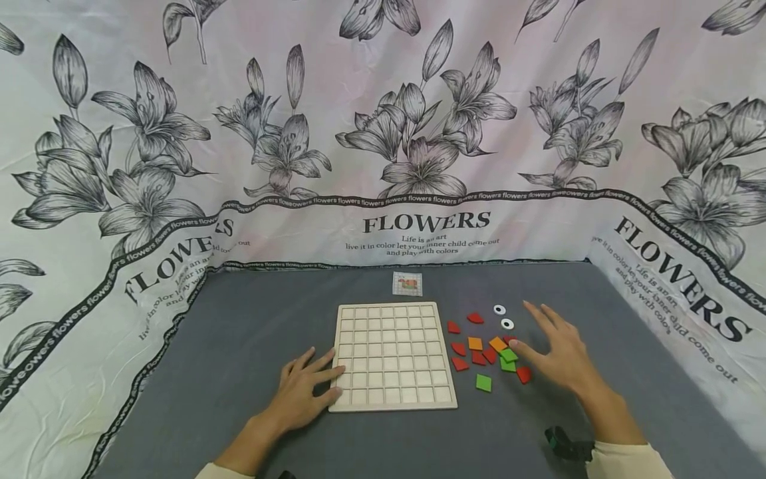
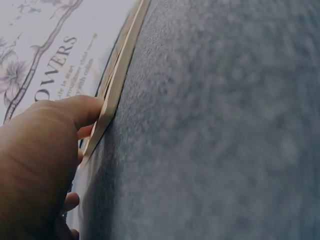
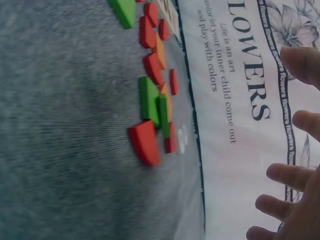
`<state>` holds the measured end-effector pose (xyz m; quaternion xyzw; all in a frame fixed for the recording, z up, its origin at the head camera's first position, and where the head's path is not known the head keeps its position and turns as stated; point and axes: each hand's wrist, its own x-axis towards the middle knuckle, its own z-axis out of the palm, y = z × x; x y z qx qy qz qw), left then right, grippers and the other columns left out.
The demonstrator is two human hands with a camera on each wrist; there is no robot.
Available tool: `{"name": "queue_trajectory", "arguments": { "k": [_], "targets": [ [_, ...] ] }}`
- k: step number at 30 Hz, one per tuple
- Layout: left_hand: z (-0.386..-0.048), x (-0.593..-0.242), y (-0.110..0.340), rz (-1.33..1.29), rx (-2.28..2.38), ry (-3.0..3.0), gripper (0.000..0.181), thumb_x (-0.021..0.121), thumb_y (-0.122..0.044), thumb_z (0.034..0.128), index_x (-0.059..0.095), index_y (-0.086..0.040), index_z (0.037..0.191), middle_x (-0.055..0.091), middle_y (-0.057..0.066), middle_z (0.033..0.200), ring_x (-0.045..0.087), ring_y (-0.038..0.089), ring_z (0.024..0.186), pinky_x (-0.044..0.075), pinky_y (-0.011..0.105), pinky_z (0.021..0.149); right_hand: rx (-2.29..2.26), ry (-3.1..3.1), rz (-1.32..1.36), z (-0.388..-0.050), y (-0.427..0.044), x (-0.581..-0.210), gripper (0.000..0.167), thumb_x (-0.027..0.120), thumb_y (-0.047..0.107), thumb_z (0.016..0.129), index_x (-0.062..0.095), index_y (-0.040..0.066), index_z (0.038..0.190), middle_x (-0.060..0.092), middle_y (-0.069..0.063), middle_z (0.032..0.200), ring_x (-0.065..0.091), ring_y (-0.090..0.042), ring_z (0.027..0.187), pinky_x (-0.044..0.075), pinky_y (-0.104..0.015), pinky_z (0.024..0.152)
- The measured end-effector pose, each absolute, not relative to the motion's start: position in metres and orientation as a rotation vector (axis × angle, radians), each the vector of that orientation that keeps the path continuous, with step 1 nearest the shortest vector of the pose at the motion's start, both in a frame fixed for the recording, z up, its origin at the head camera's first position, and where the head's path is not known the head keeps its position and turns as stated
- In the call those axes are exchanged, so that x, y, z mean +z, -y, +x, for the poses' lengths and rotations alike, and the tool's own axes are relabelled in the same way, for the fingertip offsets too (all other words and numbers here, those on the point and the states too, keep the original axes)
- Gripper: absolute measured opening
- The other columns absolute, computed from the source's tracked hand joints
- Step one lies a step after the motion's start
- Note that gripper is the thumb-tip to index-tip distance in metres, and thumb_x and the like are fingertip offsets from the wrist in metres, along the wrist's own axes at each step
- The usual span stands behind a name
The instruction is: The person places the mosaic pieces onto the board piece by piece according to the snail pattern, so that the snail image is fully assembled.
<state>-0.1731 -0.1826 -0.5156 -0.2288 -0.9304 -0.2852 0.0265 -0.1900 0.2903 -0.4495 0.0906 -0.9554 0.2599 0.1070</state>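
Head view: The right hand [image 1: 559, 352], nearer and fingers spread, hovers just right of loose colored tiles [image 1: 489, 356]; the left hand [image 1: 299, 392], also spread, touches the wooden grid board's [image 1: 391, 357] left edge.

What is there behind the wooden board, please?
Behind the wooden board, a small card lies on the grey surface; farther back hangs flower-printed cloth. Anything directly under the board is covered.

A flower-printed white curtain [image 1: 299, 233] hangs behind and beside a grey table [image 1: 239, 332].
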Motion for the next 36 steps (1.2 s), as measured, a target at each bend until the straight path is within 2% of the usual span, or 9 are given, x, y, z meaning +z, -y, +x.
{"name": "queue_trajectory", "arguments": {
  "k": [7, 17, 23, 28, 31, 34, 36],
  "targets": [
    [-0.179, -0.517, 0.178, -0.709, -0.864, 2.852, 0.039, 0.069, -0.034, 0.0894, 0.068, -0.020, 0.126, 0.043, 0.005, 0.147, 0.024, 0.041, 0.138, 0.015, 0.066, 0.101, 0.779, 2.863, 0.229, -0.184, -0.295, -0.463, 0.078, 0.069, 0.044, 0.087, 0.035, 0.014, 0.151, 0.028, -0.032, 0.146, 0.023, -0.063, 0.124, 0.019, -0.081, 0.086],
    [-0.178, -0.521, 0.183, -0.708, -0.918, 2.870, 0.045, 0.066, -0.041, 0.0910, 0.064, -0.021, 0.131, 0.038, 0.001, 0.150, 0.022, 0.040, 0.140, 0.011, 0.063, 0.103, 0.771, 2.914, 0.251, -0.183, -0.303, -0.488, 0.073, 0.076, 0.045, 0.081, 0.050, 0.008, 0.138, 0.034, -0.032, 0.142, 0.030, -0.061, 0.122, 0.026, -0.079, 0.084],
    [-0.177, -0.520, 0.187, -0.680, -0.956, 2.831, 0.044, 0.068, -0.040, 0.0893, 0.066, -0.020, 0.129, 0.041, 0.002, 0.148, 0.025, 0.039, 0.139, 0.011, 0.062, 0.103, 0.773, 2.946, 0.216, -0.184, -0.300, -0.495, 0.057, 0.083, 0.045, 0.072, 0.061, 0.011, 0.112, 0.039, -0.032, 0.138, 0.032, -0.061, 0.120, 0.027, -0.077, 0.084],
    [-0.178, -0.519, 0.188, -0.679, -0.957, 2.814, 0.044, 0.068, -0.040, 0.0891, 0.066, -0.020, 0.129, 0.042, 0.003, 0.148, 0.025, 0.039, 0.138, 0.010, 0.064, 0.102, 0.750, 2.953, 0.242, -0.183, -0.297, -0.493, 0.035, 0.085, 0.033, 0.072, 0.060, 0.017, 0.091, 0.040, -0.034, 0.136, 0.032, -0.061, 0.120, 0.027, -0.077, 0.086],
    [-0.179, -0.520, 0.187, -0.677, -0.958, 2.817, 0.044, 0.068, -0.040, 0.0891, 0.066, -0.021, 0.129, 0.042, 0.002, 0.148, 0.025, 0.039, 0.139, 0.010, 0.064, 0.103, 0.749, 2.956, 0.275, -0.182, -0.298, -0.492, 0.027, 0.083, 0.026, 0.075, 0.065, 0.016, 0.092, 0.039, -0.034, 0.137, 0.030, -0.060, 0.122, 0.025, -0.076, 0.088],
    [-0.180, -0.520, 0.185, -0.685, -0.960, 2.829, 0.045, 0.068, -0.041, 0.0894, 0.065, -0.021, 0.129, 0.041, 0.001, 0.148, 0.025, 0.038, 0.139, 0.009, 0.064, 0.103, 0.737, 2.957, 0.274, -0.180, -0.300, -0.493, 0.031, 0.083, 0.023, 0.076, 0.069, 0.013, 0.102, 0.039, -0.034, 0.136, 0.030, -0.059, 0.123, 0.026, -0.075, 0.090],
    [-0.180, -0.520, 0.184, -0.691, -0.963, 2.843, 0.045, 0.067, -0.041, 0.0896, 0.065, -0.021, 0.130, 0.041, 0.000, 0.149, 0.025, 0.038, 0.139, 0.009, 0.064, 0.103, 0.732, 2.964, 0.248, -0.178, -0.301, -0.494, 0.034, 0.083, 0.023, 0.076, 0.068, 0.011, 0.103, 0.040, -0.035, 0.135, 0.031, -0.059, 0.122, 0.027, -0.074, 0.090]
  ]
}}
